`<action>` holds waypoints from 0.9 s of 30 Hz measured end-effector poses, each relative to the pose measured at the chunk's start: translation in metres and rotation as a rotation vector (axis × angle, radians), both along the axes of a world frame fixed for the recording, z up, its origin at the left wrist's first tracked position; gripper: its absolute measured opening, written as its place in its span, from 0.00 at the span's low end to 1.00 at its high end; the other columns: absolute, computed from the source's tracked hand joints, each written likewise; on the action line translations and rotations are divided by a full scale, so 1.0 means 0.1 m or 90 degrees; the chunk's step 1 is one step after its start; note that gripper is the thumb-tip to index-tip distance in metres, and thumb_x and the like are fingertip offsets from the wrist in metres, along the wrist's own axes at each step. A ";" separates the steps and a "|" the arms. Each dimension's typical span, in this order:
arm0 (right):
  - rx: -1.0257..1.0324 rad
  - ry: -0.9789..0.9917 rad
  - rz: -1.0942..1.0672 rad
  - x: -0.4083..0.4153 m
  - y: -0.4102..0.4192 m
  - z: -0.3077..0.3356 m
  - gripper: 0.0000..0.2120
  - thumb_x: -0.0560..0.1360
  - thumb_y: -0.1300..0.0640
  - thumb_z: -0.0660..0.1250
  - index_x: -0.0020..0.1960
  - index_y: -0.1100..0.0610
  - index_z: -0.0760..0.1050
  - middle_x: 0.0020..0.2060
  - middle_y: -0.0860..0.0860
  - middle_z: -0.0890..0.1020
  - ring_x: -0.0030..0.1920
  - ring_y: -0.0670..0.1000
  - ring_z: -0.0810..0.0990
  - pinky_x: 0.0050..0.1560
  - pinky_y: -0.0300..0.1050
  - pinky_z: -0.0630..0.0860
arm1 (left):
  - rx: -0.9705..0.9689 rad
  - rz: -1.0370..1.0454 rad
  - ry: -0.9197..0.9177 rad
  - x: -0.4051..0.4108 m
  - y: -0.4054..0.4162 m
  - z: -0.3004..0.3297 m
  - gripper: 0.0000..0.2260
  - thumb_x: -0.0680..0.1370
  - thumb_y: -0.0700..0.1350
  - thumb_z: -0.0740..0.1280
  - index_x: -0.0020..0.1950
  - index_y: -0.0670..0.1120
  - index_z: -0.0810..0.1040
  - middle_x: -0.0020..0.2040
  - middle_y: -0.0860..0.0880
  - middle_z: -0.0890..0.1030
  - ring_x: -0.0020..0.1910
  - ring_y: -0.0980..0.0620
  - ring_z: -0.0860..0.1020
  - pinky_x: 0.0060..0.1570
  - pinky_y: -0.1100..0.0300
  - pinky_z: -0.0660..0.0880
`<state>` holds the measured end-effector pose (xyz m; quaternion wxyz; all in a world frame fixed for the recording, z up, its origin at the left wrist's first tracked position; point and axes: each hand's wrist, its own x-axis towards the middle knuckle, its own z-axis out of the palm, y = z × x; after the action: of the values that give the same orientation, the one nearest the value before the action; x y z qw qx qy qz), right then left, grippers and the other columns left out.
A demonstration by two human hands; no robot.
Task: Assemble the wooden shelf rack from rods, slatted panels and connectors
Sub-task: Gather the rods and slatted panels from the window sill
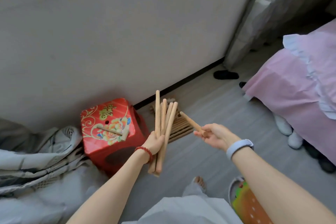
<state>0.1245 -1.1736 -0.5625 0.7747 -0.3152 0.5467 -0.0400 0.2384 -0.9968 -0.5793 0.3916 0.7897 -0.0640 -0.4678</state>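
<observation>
My left hand (154, 142) grips a bundle of several long wooden rods (164, 120), held nearly upright above the floor. To its right, my right hand (213, 135) pinches one shorter wooden rod (190, 121) that points up and to the left, towards the bundle. Behind both hands, a slatted wooden panel (179, 127) lies on the floor near the wall. Another rod with a small wooden connector (113, 131) at its end rests on top of the red stool.
A red plastic stool (105, 143) with a floral print stands at the left by the wall. Grey bedding (36, 152) lies bunched at the far left. A pink-covered bed (294, 85) fills the right side, with shoes (289, 132) beneath it. A dark slipper (226, 75) lies by the skirting.
</observation>
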 end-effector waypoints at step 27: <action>-0.186 0.278 0.403 1.95 -3.85 -3.06 0.13 0.79 0.66 0.53 0.37 0.57 0.66 0.29 0.53 0.68 0.26 0.48 0.67 0.19 0.34 0.64 | -0.032 0.229 0.132 1.44 -4.06 -2.52 0.15 0.81 0.41 0.56 0.66 0.38 0.60 0.50 0.43 0.73 0.38 0.51 0.76 0.36 0.62 0.77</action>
<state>0.3197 -1.5590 -0.8682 0.5619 -0.5756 0.5628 0.1905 0.3823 -1.4029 -0.8314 0.4932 0.7258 0.1071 -0.4674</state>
